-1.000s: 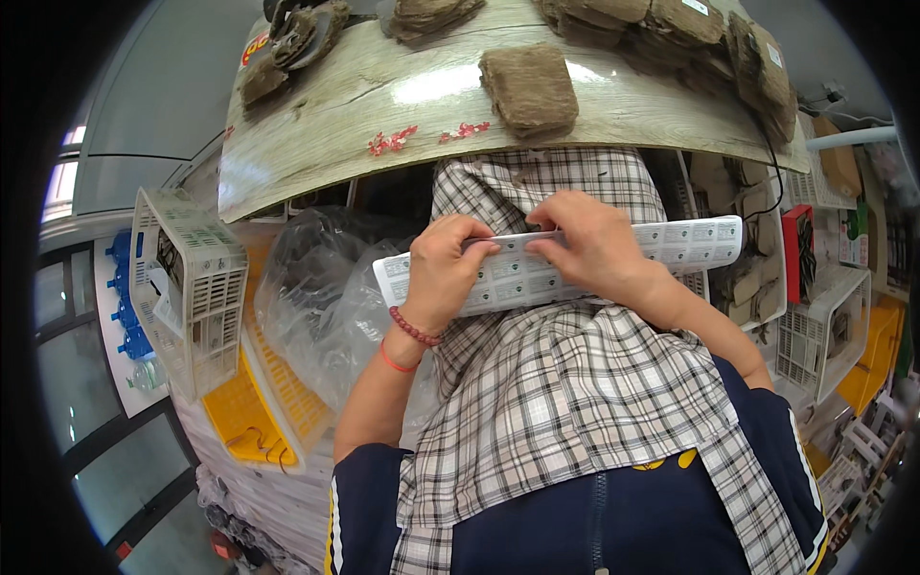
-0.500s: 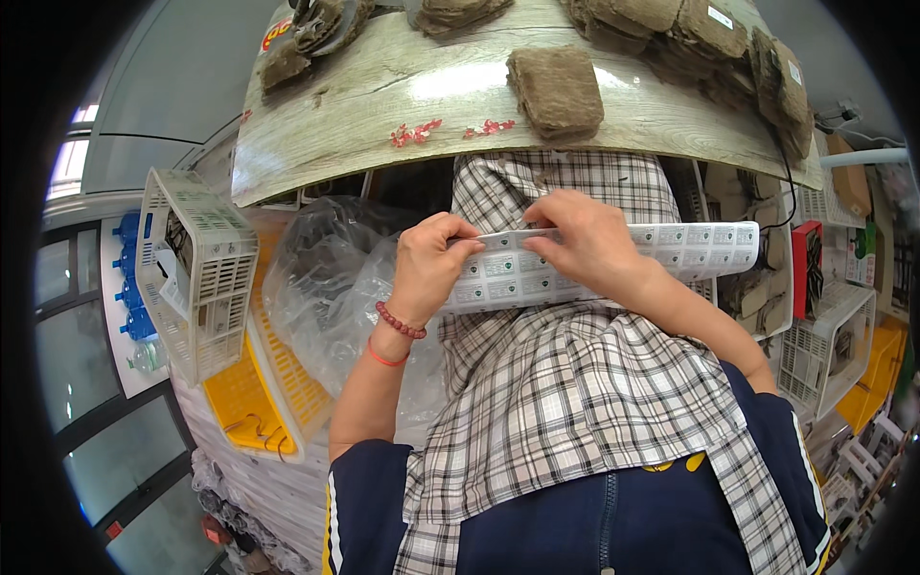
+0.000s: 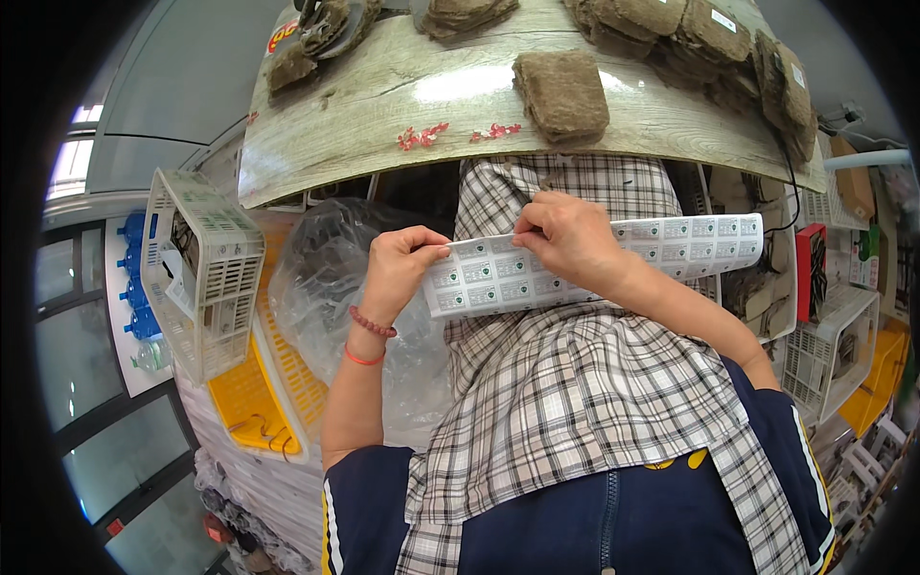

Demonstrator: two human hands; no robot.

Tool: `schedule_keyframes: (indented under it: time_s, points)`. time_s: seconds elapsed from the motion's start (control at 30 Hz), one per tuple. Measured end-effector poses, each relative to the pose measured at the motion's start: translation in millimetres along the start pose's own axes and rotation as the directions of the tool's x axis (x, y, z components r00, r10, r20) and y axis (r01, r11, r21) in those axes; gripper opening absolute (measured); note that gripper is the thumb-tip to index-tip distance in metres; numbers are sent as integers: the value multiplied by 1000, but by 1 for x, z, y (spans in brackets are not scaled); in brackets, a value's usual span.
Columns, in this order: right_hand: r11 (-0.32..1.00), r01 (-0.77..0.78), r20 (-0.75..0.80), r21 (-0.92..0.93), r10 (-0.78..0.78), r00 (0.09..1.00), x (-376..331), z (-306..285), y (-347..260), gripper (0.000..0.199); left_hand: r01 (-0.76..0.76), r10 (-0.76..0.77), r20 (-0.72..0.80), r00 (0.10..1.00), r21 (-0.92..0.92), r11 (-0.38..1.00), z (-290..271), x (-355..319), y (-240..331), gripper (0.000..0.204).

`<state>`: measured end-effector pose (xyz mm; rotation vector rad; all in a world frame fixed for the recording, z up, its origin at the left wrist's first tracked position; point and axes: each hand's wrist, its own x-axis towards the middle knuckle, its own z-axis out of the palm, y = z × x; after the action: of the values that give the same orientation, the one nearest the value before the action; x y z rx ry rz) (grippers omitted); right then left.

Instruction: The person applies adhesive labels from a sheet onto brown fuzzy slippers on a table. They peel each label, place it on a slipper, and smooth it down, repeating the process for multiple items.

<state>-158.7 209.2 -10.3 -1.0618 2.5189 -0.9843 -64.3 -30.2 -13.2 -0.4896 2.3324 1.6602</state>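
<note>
- A wooden table (image 3: 383,115) with a pale grain top fills the upper part of the view, and its front edge bends like an arc above the hands.
- A checked apron (image 3: 575,402) in grey and white covers the person's lap and chest, and it reaches up under the table edge.
- A bundle of clear plastic bags (image 3: 335,278) lies at the left of the lap, just beside the left forearm.
- A white plastic crate (image 3: 206,273) stands tilted further to the left, with a yellow crate (image 3: 254,398) below it.
- A long white sticker sheet (image 3: 594,264), printed with rows of small square labels, is held across the lap just under the table edge; its right end hangs free.
- The right hand (image 3: 570,240) rests on the upper middle of the sheet, fingers curled and pinching at its top edge.
- The left hand (image 3: 398,268) is closed on the left end of the sheet, thumb and fingers gripping its corner; a red bead bracelet sits on that wrist.
- A brown fibre pad (image 3: 563,93) lies flat on the table directly above the right hand, and more pads of this kind are piled along the far edge.
- Two small red clusters (image 3: 422,136) lie on the table near its front edge, apart from the pad.
</note>
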Motion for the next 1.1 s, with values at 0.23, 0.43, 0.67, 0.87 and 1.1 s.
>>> schedule_keyframes:
  time_s: [0.23,0.43,0.67,0.87,1.1]
  points:
    - [1000,-19,-20,21,19,1000,0,-4,3,9,-44,51,47,998,-142,989,-11,-5,-5,20]
    - [1000,18,-39,5,-18,999,-2,-1,5,9,86,-68,81,994,-252,964,-11,-1,-9,14]
    - [999,39,-25,-2,-39,999,-3,-2,2,9,150,-129,84,988,-326,933,-12,1,-18,8]
    - [999,28,-36,40,-26,999,-3,-3,-1,9,45,-62,-74,995,-212,976,-4,-6,-9,2]
    - [996,91,-178,-15,-92,980,-4,-1,11,12,-367,461,-41,887,543,755,29,3,44,35]
